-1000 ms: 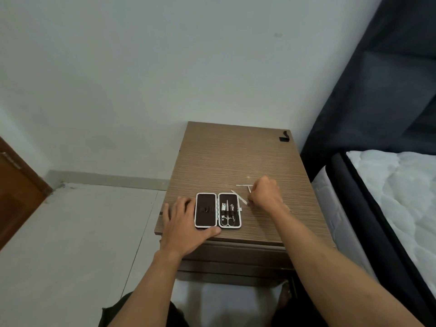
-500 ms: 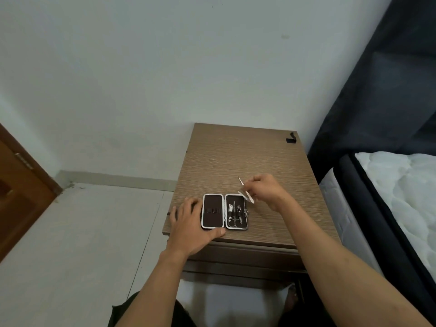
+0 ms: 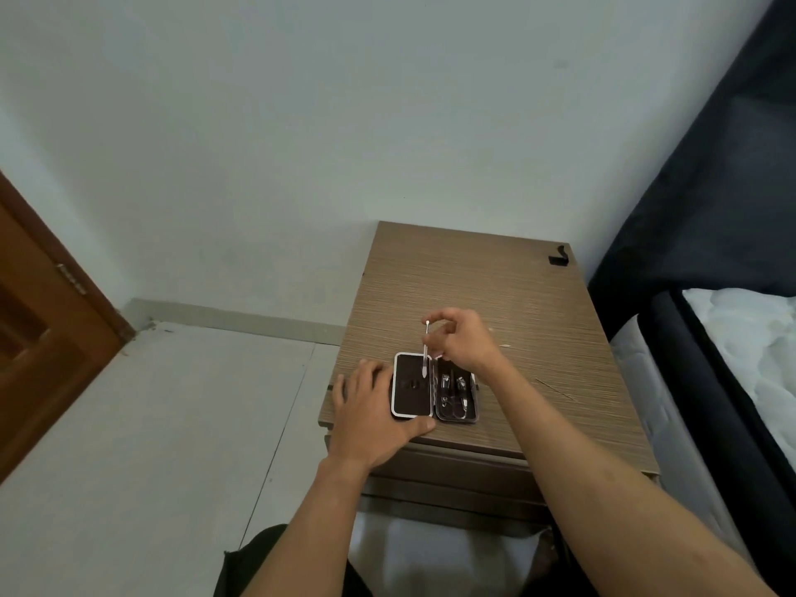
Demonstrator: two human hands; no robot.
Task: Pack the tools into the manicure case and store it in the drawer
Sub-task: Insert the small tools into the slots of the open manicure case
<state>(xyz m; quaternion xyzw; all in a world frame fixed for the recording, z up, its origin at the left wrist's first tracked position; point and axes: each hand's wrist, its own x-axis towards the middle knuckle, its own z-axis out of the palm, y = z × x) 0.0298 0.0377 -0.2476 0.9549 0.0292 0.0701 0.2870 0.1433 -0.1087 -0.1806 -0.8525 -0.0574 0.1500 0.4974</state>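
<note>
The manicure case [image 3: 412, 402] lies open and flat near the front edge of the wooden nightstand [image 3: 495, 290]. Its left half is dark and bare; its right half holds small scissors and clippers [image 3: 454, 392]. My left hand [image 3: 372, 413] presses on the case's left side, thumb along the front rim. My right hand [image 3: 463, 340] pinches a thin metal tool [image 3: 425, 351] and holds it upright above the case's hinge, tip pointing down. The drawer front [image 3: 452, 480] below the top is closed.
A small black clip [image 3: 559, 256] sits at the nightstand's back right corner. A bed with a white mattress [image 3: 749, 338] and dark frame stands close on the right. A wooden door [image 3: 38, 321] is at the left, a white wall behind.
My right hand picked the thin metal tool off the nightstand and carried it left, over the open case. My left hand stayed on the case.
</note>
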